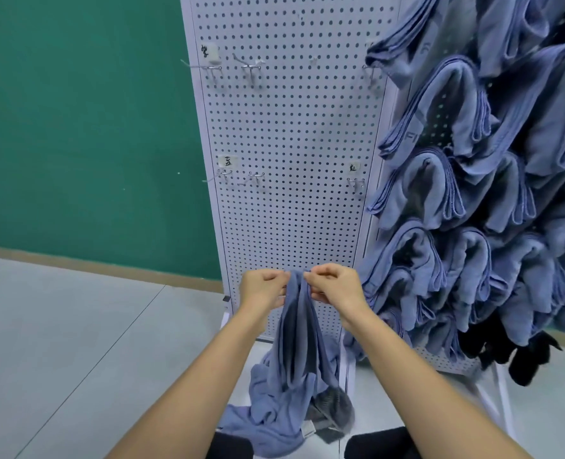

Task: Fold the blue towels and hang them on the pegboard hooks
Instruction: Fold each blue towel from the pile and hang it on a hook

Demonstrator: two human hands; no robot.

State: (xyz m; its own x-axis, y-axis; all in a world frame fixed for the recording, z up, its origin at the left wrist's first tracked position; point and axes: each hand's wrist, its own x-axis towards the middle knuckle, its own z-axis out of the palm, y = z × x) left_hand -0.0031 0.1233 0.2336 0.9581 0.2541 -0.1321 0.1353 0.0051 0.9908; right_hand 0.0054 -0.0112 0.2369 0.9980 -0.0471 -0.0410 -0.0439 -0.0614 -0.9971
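A blue towel (299, 329) hangs bunched from both my hands in front of the white pegboard (291, 134). My left hand (262, 289) pinches its top edge on the left, and my right hand (335, 286) pinches the same edge just to the right. Its lower end drops onto a heap of blue towels (267, 412) on the floor. Bare metal hooks (251, 69) stick out of the board in two rows. Many folded blue towels (473, 180) hang on a second pegboard panel to the right.
A green wall (82, 127) stands behind to the left, above a pale tiled floor (75, 326). Black cloth pieces (519, 356) hang at the bottom right of the towel-covered panel. White stand legs (496, 395) spread on the floor at the right.
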